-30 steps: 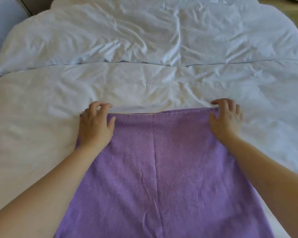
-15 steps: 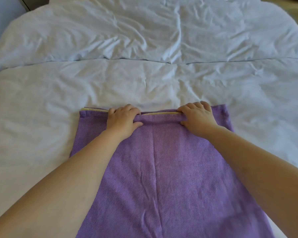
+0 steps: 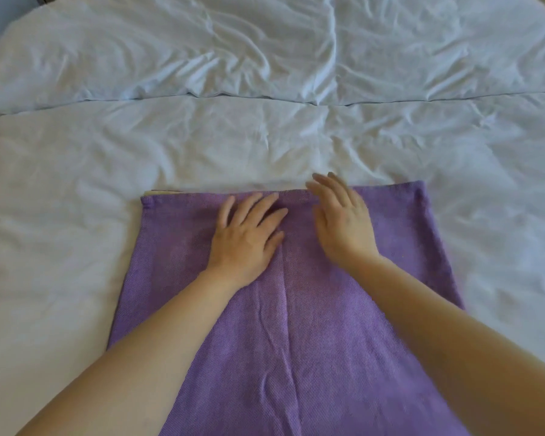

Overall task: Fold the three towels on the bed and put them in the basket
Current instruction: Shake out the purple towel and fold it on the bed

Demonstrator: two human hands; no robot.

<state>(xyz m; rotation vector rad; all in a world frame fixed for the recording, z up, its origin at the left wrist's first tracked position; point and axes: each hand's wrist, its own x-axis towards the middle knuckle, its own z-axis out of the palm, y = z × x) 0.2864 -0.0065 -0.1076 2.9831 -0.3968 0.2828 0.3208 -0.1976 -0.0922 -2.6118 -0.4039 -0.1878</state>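
A purple towel (image 3: 296, 341) lies spread flat on the white bed (image 3: 76, 215), running from its far edge near the middle of the view down to the bottom. A thin yellow strip (image 3: 162, 192) peeks out under its far left corner. My left hand (image 3: 249, 237) lies flat on the towel with fingers straight, just short of the far edge. My right hand (image 3: 343, 221) is beside it, fingers straight and tips at the far edge. No basket or other towels are in view.
A rumpled white duvet (image 3: 265, 51) covers the far half of the bed, with a seam line running across. Bare sheet lies on both sides of the towel.
Both hands moved from the towel's far corners inward to its middle. Their fingers, curled at the edge half a second ago, are now straightened flat on the cloth.
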